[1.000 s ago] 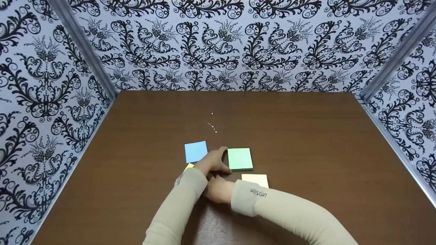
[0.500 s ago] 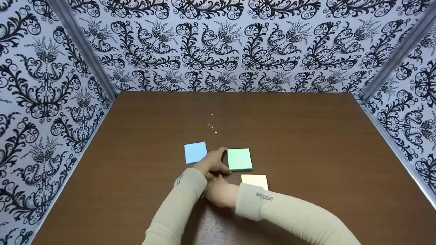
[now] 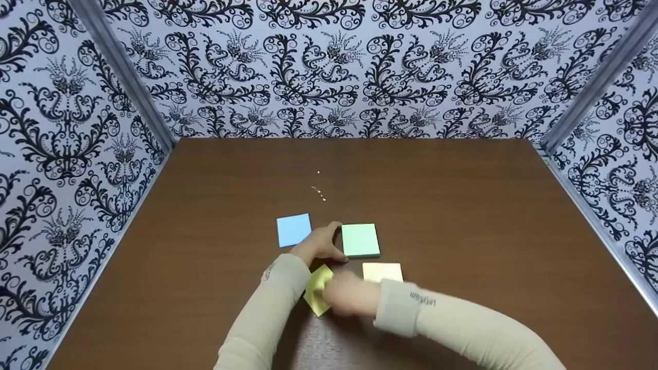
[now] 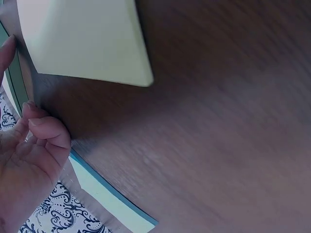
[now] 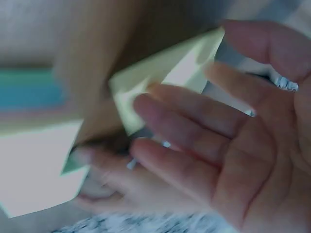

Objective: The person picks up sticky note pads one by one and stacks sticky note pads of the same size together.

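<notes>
Item, your left hand: thumb and forefinger spread wide, tips at the left edge of the green pad; whether they press, you cannot tell from these views.

Item, your right hand: blurred; thumb and forefinger appear to pinch the yellow paper by one end, the other fingers straighter and free of it.

Item, yellow paper: beside your left sleeve, between the forearms, tilted and seemingly bent; one sheet or several, unclear.

Item, blue square: left of the green pad, one near corner hidden by your left hand.

Item, cream pad: on the tabletop, nearer you than the green pad, partly covered by your right arm.

Change: half a second ago you could see only a sliver of yellow; now its face shows, and your right hand has shifted rightward. Green, blue and cream lie as they did.

Bearing, by judgement: the yellow paper is your active piece, now drawn out from behind your left arm; the other three are at rest.
</notes>
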Motion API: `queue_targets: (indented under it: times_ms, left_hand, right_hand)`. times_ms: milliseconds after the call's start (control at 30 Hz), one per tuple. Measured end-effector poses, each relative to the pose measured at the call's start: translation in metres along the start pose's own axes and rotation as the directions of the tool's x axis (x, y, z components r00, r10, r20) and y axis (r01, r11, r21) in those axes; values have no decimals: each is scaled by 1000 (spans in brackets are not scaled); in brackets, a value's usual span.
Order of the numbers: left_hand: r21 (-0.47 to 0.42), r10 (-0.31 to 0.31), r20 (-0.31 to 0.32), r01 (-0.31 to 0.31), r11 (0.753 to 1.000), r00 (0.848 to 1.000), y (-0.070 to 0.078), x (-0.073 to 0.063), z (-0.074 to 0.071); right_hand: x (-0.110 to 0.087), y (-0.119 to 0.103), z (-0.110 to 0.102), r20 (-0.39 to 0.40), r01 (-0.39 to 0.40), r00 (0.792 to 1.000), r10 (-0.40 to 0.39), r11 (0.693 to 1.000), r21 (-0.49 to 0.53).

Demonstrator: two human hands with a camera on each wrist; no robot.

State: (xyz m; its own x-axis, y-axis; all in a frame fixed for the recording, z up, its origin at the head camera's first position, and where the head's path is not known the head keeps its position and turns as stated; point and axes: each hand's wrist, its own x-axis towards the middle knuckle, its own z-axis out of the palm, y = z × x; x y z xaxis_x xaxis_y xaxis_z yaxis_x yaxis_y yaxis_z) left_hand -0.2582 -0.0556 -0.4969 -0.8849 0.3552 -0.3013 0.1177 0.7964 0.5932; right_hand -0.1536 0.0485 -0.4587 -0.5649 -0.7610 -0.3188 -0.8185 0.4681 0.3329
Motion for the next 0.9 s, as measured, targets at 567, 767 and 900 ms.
queue_targets:
  times_ms: [567,767,900]
  left_hand:
    - [11,11,-14,-11,1000,1000,-1,1,2]
    - [22,11,-13,-10,1000,1000,-2,2,1]
    - [2,10,-6,-10,1000,1000,-2,1,1]
  right_hand:
    - [18,29,31,-323,178,918,-232,966,-188]
    - [15,37,31,-301,284,899,-317,947,-150]
    - [14,31,24,-188,204,961,-204,979,-15]
